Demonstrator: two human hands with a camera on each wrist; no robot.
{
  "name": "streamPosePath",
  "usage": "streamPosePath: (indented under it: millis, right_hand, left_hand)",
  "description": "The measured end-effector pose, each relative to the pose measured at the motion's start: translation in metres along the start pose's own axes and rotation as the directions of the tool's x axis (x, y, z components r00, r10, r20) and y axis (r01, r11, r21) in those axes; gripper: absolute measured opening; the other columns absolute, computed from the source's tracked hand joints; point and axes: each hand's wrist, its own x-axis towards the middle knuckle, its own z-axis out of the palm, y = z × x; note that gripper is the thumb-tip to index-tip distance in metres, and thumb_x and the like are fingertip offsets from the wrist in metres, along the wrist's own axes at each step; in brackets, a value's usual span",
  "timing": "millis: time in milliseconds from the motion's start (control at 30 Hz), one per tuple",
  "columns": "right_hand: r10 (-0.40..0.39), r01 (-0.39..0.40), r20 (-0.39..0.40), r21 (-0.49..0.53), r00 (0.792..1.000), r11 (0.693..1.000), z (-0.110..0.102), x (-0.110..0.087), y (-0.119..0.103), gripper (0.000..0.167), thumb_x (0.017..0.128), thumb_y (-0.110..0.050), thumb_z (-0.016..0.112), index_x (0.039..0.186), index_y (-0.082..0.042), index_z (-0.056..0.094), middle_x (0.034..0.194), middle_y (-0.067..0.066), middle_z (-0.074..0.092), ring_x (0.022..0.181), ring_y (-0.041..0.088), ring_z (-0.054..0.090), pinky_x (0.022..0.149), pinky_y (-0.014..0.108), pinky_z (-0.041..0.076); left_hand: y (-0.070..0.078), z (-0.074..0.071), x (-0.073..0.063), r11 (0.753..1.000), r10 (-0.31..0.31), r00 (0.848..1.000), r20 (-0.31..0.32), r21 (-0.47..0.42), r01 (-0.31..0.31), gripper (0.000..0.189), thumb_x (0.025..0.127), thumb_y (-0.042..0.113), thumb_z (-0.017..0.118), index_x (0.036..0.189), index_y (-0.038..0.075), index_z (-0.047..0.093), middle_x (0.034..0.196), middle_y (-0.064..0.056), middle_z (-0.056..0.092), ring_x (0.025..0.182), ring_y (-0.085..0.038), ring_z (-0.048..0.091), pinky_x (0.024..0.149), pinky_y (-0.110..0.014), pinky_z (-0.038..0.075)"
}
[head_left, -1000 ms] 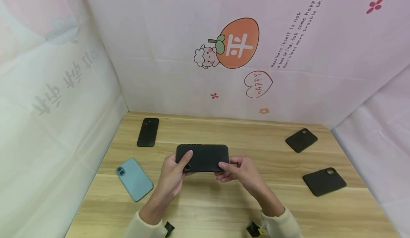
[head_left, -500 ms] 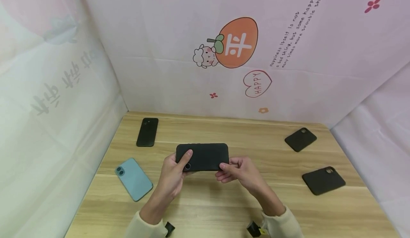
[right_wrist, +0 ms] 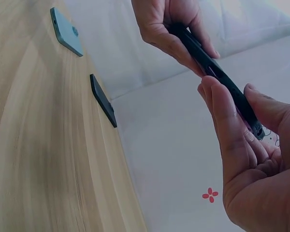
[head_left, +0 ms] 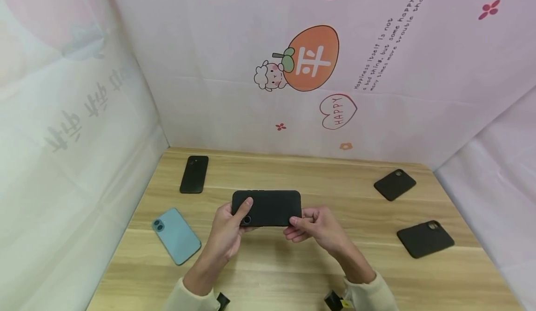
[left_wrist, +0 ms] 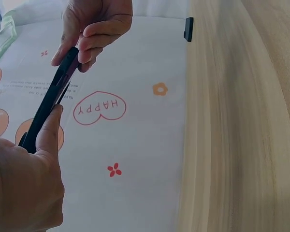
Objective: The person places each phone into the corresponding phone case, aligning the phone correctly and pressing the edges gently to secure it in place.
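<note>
A phone in a black case [head_left: 274,208] is held sideways above the middle of the table, its back with the camera hole toward the head view. My left hand [head_left: 224,231] grips its left end, thumb across the back near the camera hole. At the other end my right hand [head_left: 320,228] pinches the lower corner between thumb and fingers. Edge-on in the left wrist view, the cased phone [left_wrist: 44,106] looks thin and tilted. In the right wrist view, the cased phone's side [right_wrist: 227,82] shows openings; whether the case sits fully on all round I cannot tell.
On the wooden table [head_left: 268,273], a light-blue phone [head_left: 177,236] and a black phone [head_left: 194,174] lie at left. Two black phone cases [head_left: 395,185] [head_left: 425,239] lie at right. White printed cloth [head_left: 234,111] encloses the back and sides.
Both hands keep the same hold on the cased phone. The head view has shifted very slightly; the things on the table have stayed put.
</note>
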Motion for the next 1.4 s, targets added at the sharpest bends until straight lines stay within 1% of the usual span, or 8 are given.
streamPosePath:
  millis: [133, 400, 600, 800, 1033, 1200, 1300, 1400]
  right_hand:
    - [-0.002, 0.002, 0.019, 0.012, 1.000, 1.000, -0.001, -0.001, 0.001, 0.032, 0.104, -0.010, 0.069, 0.108, 0.022, 0.067, 0.093, 0.031, 0.076, 0.082, 0.028, 0.080, 0.075, 0.047, 0.065]
    - [-0.011, 0.010, 0.025, 0.029, 1.000, 1.000, -0.002, -0.003, 0.000, 0.031, 0.103, -0.008, 0.069, 0.109, 0.023, 0.066, 0.092, 0.027, 0.077, 0.082, 0.025, 0.080, 0.075, 0.044, 0.065]
    - [0.000, 0.000, -0.018, 0.004, 1.000, 1.000, 0.000, 0.000, 0.000, 0.032, 0.103, -0.014, 0.071, 0.108, 0.018, 0.068, 0.091, 0.020, 0.079, 0.082, 0.025, 0.080, 0.075, 0.043, 0.066]
    - [0.019, -0.019, -0.043, 0.001, 0.999, 1.000, 0.002, 0.001, 0.000, 0.034, 0.103, -0.017, 0.071, 0.107, 0.016, 0.070, 0.094, 0.024, 0.078, 0.084, 0.027, 0.080, 0.079, 0.051, 0.064]
    - [0.022, -0.015, -0.130, 0.057, 0.991, 0.998, 0.003, 0.003, 0.003, 0.033, 0.101, -0.014, 0.074, 0.107, 0.019, 0.068, 0.095, 0.025, 0.078, 0.086, 0.031, 0.080, 0.080, 0.045, 0.065]
    - [0.021, -0.006, -0.192, 0.079, 0.981, 0.997, 0.006, 0.003, 0.004, 0.028, 0.098, -0.013, 0.078, 0.096, 0.014, 0.069, 0.092, 0.021, 0.079, 0.086, 0.031, 0.080, 0.080, 0.043, 0.065]
    - [0.005, 0.014, -0.206, 0.090, 0.979, 0.996, 0.007, 0.004, 0.005, 0.026, 0.097, -0.009, 0.078, 0.090, 0.013, 0.067, 0.090, 0.020, 0.079, 0.084, 0.029, 0.080, 0.080, 0.043, 0.065]
    - [-0.016, 0.036, -0.197, 0.098, 0.980, 0.995, 0.008, 0.004, 0.005, 0.023, 0.097, -0.004, 0.076, 0.092, 0.016, 0.066, 0.090, 0.022, 0.079, 0.083, 0.028, 0.080, 0.079, 0.043, 0.065]
  left_hand:
    - [-0.001, 0.000, -0.002, 1.000, -0.002, 1.000, 0.006, 0.000, 0.002, 0.039, 0.110, 0.015, 0.060, 0.133, -0.016, 0.057, 0.119, -0.018, 0.069, 0.104, -0.025, 0.075, 0.086, -0.045, 0.064]
    - [-0.001, 0.003, -0.004, 1.000, -0.007, 1.000, 0.003, 0.020, 0.007, 0.038, 0.111, 0.017, 0.057, 0.134, -0.014, 0.057, 0.119, -0.016, 0.069, 0.105, -0.024, 0.074, 0.085, -0.043, 0.065]
    - [-0.001, 0.003, -0.003, 1.000, 0.019, 1.000, -0.005, 0.005, -0.019, 0.037, 0.110, 0.015, 0.059, 0.134, -0.013, 0.058, 0.121, -0.018, 0.069, 0.106, -0.025, 0.074, 0.086, -0.044, 0.065]
    - [-0.001, 0.003, -0.004, 0.999, 0.028, 1.000, -0.009, 0.033, -0.028, 0.035, 0.109, 0.013, 0.061, 0.133, -0.012, 0.059, 0.121, -0.018, 0.070, 0.107, -0.026, 0.074, 0.087, -0.044, 0.064]
    - [-0.003, 0.003, -0.002, 0.997, 0.048, 0.999, -0.023, 0.056, -0.047, 0.033, 0.108, 0.012, 0.063, 0.131, -0.012, 0.061, 0.117, -0.016, 0.072, 0.103, -0.025, 0.076, 0.085, -0.044, 0.065]
    - [-0.003, 0.003, -0.002, 0.997, 0.052, 0.998, -0.022, 0.056, -0.050, 0.034, 0.108, 0.012, 0.063, 0.132, -0.012, 0.060, 0.118, -0.017, 0.072, 0.104, -0.025, 0.076, 0.085, -0.043, 0.065]
    - [-0.003, 0.003, -0.002, 0.998, 0.045, 0.999, -0.016, 0.049, -0.045, 0.035, 0.108, 0.013, 0.062, 0.132, -0.012, 0.060, 0.120, -0.019, 0.071, 0.105, -0.026, 0.075, 0.086, -0.043, 0.065]
    - [-0.002, 0.002, -0.001, 0.999, 0.026, 1.000, -0.016, 0.032, -0.025, 0.036, 0.109, 0.015, 0.061, 0.134, -0.012, 0.059, 0.122, -0.019, 0.070, 0.106, -0.026, 0.075, 0.087, -0.045, 0.065]
